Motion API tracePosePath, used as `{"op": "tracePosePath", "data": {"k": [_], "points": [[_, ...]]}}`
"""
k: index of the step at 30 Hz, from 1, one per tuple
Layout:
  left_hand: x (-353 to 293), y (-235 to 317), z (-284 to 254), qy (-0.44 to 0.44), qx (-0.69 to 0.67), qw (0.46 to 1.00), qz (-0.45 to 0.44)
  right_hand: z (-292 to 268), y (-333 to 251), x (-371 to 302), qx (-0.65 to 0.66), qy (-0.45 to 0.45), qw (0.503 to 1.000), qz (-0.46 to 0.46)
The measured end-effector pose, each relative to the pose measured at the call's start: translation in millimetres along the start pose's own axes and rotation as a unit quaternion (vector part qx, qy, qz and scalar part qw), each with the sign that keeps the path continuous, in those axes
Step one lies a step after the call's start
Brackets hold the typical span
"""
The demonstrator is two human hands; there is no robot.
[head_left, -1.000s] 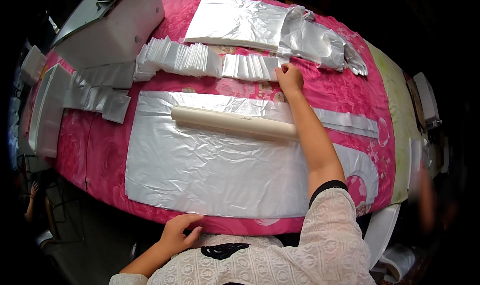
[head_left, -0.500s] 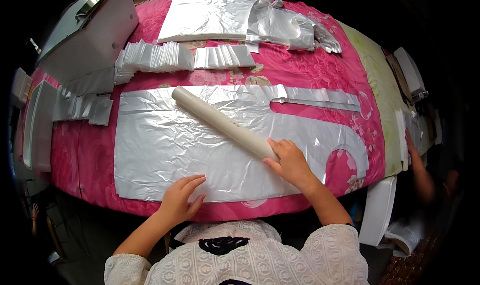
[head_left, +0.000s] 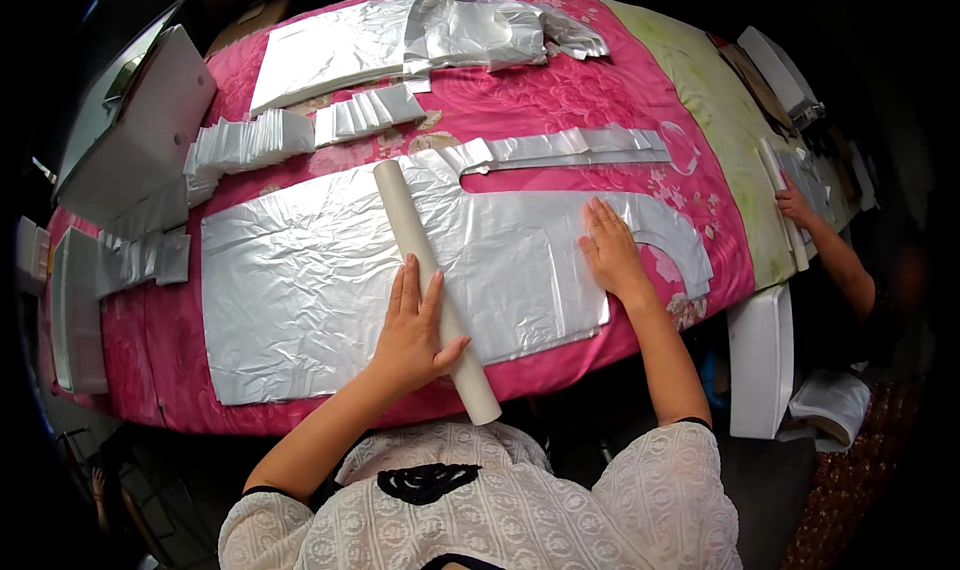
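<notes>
A stack of silvery-white plastic carrier bags [head_left: 290, 290] with cut-out handles lies flat on the pink cloth before me. A long cream tube [head_left: 403, 210] rests across the bags, its near end reaching past their front edge toward my body. My left hand [head_left: 408, 332] lies on the tube's near half, fingers stretched and the thumb spread across it. Farther right, my right hand [head_left: 612, 248] is pressed flat on the bags beside the curved handle cut-out, with nothing gripped.
Folded bag bundles [head_left: 255, 140] stand in a row behind the stack. Another bag pile [head_left: 340, 50] lies at the back. A white box [head_left: 150, 120] and a bin [head_left: 78, 310] are on the left. At the far right another person's hand [head_left: 795, 205] touches a white stack.
The tube has swung steeper, its near end now toward me. My left hand has come onto it; my right hand has let go and moved right onto the bags. The view has turned slightly.
</notes>
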State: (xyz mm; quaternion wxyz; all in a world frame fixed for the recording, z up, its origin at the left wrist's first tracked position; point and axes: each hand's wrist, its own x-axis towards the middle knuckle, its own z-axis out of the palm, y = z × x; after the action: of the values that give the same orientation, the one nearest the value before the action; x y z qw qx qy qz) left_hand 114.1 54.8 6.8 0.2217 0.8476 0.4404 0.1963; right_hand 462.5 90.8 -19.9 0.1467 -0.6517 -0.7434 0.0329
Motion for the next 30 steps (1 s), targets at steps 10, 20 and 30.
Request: {"op": "tracePosePath", "data": {"k": [10, 20, 30], "points": [[9.7, 11.2, 6.0, -0.025, 0.017, 0.999, 0.019, -35.5, 89.0, -34.7, -0.015, 0.213, 0.962, 0.170], [7.7, 17.2, -16.7, 0.054, -0.437, 0.887, -0.137, -47.0, -183.9, -23.6, 0.473, -0.053, 0.879, -0.001], [-47.3, -115.2, -120.8, -0.063, -0.431, 0.815, -0.382, -50.9, -234.0, -91.4, 0.201, -0.045, 0.972, -0.112]]}}
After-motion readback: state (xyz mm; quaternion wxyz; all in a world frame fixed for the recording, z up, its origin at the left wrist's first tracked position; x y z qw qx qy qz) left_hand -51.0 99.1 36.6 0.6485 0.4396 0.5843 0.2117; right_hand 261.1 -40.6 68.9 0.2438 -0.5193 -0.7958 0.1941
